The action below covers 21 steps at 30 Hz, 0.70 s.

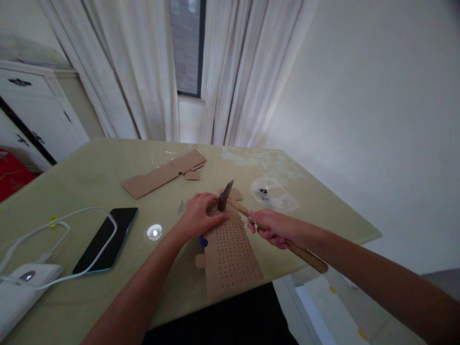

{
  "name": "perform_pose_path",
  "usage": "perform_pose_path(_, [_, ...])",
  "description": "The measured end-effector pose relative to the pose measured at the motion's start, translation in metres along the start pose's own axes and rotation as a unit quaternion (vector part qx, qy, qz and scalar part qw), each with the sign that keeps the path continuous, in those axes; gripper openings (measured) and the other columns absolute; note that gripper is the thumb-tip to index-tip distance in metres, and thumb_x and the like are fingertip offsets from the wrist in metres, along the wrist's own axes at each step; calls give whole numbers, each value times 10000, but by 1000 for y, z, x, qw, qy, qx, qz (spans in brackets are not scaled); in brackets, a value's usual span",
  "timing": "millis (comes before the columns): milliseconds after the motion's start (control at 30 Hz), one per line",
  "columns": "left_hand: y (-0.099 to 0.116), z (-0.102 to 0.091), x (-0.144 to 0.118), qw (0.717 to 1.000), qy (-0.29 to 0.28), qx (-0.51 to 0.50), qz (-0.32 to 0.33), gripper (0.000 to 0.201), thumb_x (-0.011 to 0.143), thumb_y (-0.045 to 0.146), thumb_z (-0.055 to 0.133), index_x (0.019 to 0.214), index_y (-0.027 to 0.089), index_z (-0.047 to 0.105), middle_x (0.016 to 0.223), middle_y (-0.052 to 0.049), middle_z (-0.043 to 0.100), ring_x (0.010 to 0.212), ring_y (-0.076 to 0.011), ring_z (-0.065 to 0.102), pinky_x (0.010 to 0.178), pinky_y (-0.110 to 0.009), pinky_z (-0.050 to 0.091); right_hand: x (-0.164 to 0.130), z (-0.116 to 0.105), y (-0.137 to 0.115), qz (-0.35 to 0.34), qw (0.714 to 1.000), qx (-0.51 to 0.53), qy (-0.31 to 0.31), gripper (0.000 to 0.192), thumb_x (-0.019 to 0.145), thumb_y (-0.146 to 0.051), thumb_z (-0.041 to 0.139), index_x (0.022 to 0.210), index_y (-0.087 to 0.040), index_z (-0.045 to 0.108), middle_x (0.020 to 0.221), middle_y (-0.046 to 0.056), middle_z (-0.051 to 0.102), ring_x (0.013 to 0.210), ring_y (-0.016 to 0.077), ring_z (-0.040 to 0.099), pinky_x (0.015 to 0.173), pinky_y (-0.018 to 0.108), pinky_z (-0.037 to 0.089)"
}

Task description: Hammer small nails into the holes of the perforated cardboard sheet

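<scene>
My right hand [272,228] wraps its fingers around a hammer [237,206] at the far end of near-centre cardboard [235,256], seemingly largely perforated, remainder unclear, while my left hand [198,216] arches there, thumb apart, any pinch hidden.

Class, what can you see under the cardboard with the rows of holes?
Something blue shows at the left edge of the cardboard, near the left hand; what it is cannot be told. Whatever else lies underneath is covered by the cardboard itself.
</scene>
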<state>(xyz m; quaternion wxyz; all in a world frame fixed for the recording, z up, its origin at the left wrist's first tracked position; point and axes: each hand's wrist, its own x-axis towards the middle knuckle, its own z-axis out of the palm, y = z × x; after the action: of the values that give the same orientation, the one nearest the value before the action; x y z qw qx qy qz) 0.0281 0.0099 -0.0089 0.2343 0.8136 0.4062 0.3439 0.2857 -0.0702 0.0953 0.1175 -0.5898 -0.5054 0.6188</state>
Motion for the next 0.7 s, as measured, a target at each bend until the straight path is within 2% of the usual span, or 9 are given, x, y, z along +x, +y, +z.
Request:
perform_pose_path(67, [0, 0, 0, 1000, 4, -15, -1, 485, 861, 507, 818, 1234, 208, 741, 1284, -104, 754, 1203, -345, 649, 1102, -530, 459, -1, 1, 0, -28, 999, 7, 14, 557, 1013, -778, 511, 898, -235, 565, 534, -133, 319, 360, 54, 194, 292, 143, 226])
perform_pose_path(167, [-1, 0, 0, 998, 19, -63, 1, 530, 882, 512, 788, 1310, 208, 712, 1345, -118, 730, 1259, -335, 641, 1139, -521, 449, 1, 1, -6, -149, 983, 67, 87, 561, 978, -792, 565, 891, -238, 563, 517, -139, 317, 351, 54, 197, 286, 146, 216])
perform_pose_path(267, [-2, -2, 1, 989, 42, -136, -38, 536, 933, 529, 726, 1362, 210, 681, 1388, -126, 710, 1242, -304, 660, 1115, -487, 482, 19, -3, -15, -308, 921, 142, 191, 559, 949, -790, 618, 858, -244, 540, 502, -142, 326, 340, 51, 210, 285, 148, 225])
perform_pose_path(367, [-4, -3, 4, 967, 62, -224, -100, 530, 950, 558, 692, 1339, 197, 681, 1415, -148, 706, 1184, -292, 694, 1038, -458, 534, 55, -12, -19, -419, 845, 196, 269, 579, 934, -815, 615, 837, -252, 527, 493, -142, 333, 324, 57, 245, 283, 164, 248])
perform_pose_path(500, [-7, -5, 7, 922, 78, -342, -162, 618, 909, 605, 742, 1338, 168, 661, 1380, -175, 739, 1213, -299, 703, 1054, -441, 537, 106, -19, -13, -471, 777, 219, 356, 586, 953, -815, 582, 784, -261, 488, 492, -135, 336, 312, 65, 272, 280, 179, 253])
perform_pose_path(600, [-8, -3, 6, 891, 62, -397, -210, 630, 909, 619, 758, 1358, 187, 660, 1357, -154, 762, 1215, -286, 715, 1057, -410, 540, 126, -18, -1, -488, 761, 224, 364, 566, 996, -780, 544, 780, -260, 488, 490, -132, 337, 313, 68, 274, 289, 182, 251])
perform_pose_path(700, [-8, 0, 3, 864, 34, -431, -259, 627, 905, 631, 762, 1368, 219, 669, 1371, -147, 760, 1123, -281, 751, 939, -381, 584, 129, -17, 13, -509, 746, 218, 371, 566, 1006, -751, 563, 748, -254, 483, 484, -123, 339, 332, 68, 277, 311, 181, 245])
